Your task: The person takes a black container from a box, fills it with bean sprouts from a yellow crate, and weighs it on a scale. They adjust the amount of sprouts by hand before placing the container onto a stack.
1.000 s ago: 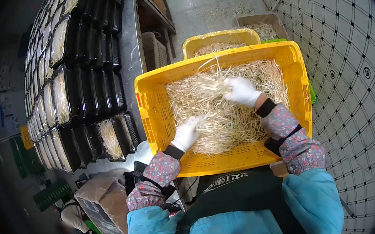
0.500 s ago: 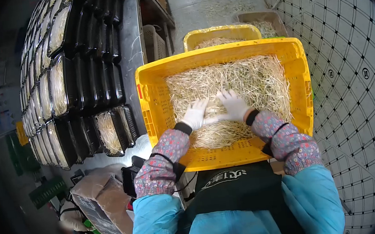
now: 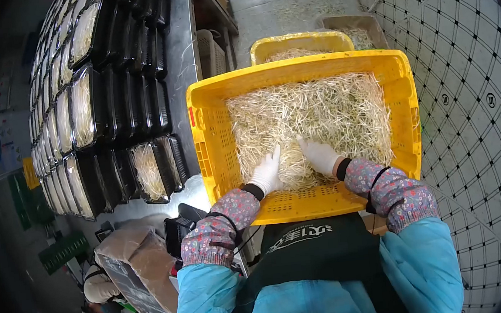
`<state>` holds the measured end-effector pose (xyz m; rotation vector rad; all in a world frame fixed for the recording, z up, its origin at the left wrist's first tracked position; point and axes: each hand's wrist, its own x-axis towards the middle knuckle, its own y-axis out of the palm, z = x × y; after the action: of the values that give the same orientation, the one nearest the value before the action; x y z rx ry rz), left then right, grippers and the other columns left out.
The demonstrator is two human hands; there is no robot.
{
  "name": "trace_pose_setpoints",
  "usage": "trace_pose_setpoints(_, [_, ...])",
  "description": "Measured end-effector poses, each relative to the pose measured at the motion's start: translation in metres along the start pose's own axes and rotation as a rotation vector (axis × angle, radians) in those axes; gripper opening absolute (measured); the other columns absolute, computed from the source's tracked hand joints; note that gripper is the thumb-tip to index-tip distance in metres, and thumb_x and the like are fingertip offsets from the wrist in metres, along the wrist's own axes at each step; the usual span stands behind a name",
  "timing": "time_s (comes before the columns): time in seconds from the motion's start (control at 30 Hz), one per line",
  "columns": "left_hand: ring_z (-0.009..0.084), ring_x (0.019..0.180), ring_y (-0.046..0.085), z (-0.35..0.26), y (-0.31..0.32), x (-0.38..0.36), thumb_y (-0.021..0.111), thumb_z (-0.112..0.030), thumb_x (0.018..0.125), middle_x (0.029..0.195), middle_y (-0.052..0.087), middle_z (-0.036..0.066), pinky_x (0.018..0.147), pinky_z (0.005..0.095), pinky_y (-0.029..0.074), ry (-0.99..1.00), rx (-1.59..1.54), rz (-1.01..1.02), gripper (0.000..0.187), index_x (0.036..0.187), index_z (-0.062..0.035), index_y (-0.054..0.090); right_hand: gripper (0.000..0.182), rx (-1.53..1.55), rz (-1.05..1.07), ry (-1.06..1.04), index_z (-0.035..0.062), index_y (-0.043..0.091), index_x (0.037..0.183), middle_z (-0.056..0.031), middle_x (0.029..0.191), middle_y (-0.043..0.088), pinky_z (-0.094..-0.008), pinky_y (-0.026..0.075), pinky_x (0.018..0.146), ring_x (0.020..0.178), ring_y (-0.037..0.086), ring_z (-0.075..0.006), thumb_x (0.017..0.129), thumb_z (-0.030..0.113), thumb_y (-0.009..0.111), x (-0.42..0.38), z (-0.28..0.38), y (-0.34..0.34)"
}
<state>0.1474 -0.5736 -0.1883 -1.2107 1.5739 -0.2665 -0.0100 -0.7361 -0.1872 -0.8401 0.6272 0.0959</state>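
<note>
A large yellow plastic crate [image 3: 314, 211] in front of me holds a thick bed of pale bean sprouts [image 3: 304, 114]. My left hand [image 3: 266, 172], in a white glove, rests on the sprouts in the near part of the crate, its index finger stretched out and pointing away from me. To its right, my right hand [image 3: 322, 156], gloved the same way, lies at the sprouts with its index finger out and angled inward. Between the two hands is a small mound of sprouts. Some of the lower fingertips are hidden among the strands.
Stacked black trays of sprouts [image 3: 81, 107] cover the metal table [image 3: 183, 72] on the left. Behind the crate stand a second yellow crate [image 3: 301, 40] and a grey bin [image 3: 374, 26]. A cardboard box [image 3: 132, 254] is at lower left, near another person.
Both hands have drawn back toward me across the sprouts. Their fingers, spread flat before, now show mainly the extended index fingers. The view has shifted slightly.
</note>
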Motion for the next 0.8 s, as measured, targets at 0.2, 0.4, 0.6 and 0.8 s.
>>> trace_pose_setpoints(0.2, [0.0408, 0.095, 0.066, -0.028, -0.043, -0.010, 0.076, -0.020, 0.070, 0.108, 0.064, 0.026, 0.084, 0.0452, 0.053, -0.153, -0.191, 0.080, 0.065, 0.126, -0.0013, 0.049, 0.032, -0.028, -0.054, -0.133, 0.0054, 0.053, 0.118, -0.0185, 0.103, 0.066, -0.0432, 0.055, 0.075, 0.092, 0.067, -0.0356, 0.086, 0.003, 0.052, -0.011, -0.029, -0.031])
trace_pose_setpoints(0.4, [0.0395, 0.094, 0.066, -0.012, -0.052, -0.021, 0.075, -0.021, 0.072, 0.103, 0.066, 0.021, 0.083, 0.0445, 0.053, -0.084, -0.219, -0.073, 0.056, 0.121, -0.0057, 0.053, 0.033, 0.088, -0.267, -0.005, 0.0073, 0.058, 0.121, -0.0186, 0.110, 0.066, -0.0425, 0.054, 0.084, 0.097, 0.066, -0.0356, 0.089, 0.012, 0.058, -0.015, -0.086, -0.092])
trace_pose_setpoints(0.6, [0.0357, 0.120, 0.053, -0.013, -0.036, -0.010, 0.078, -0.018, 0.068, 0.128, 0.055, 0.017, 0.095, 0.0451, 0.049, 0.046, -0.038, -0.166, 0.085, 0.144, -0.0115, 0.039, 0.062, 0.207, -0.265, -0.063, 0.0060, 0.046, 0.141, -0.0218, 0.131, 0.056, -0.0417, 0.046, 0.099, 0.118, 0.056, -0.0363, 0.088, 0.032, 0.064, 0.037, -0.046, -0.082])
trace_pose_setpoints(0.8, [0.0349, 0.128, 0.049, 0.009, -0.034, -0.041, 0.077, -0.019, 0.072, 0.141, 0.049, 0.022, 0.110, 0.0413, 0.040, -0.056, -0.163, -0.309, 0.077, 0.141, -0.0059, 0.045, 0.089, 0.072, 0.134, -0.110, 0.0006, 0.025, 0.152, -0.0258, 0.152, 0.033, -0.0383, 0.030, 0.116, 0.141, 0.034, -0.0376, 0.084, 0.037, 0.070, 0.060, -0.026, -0.052])
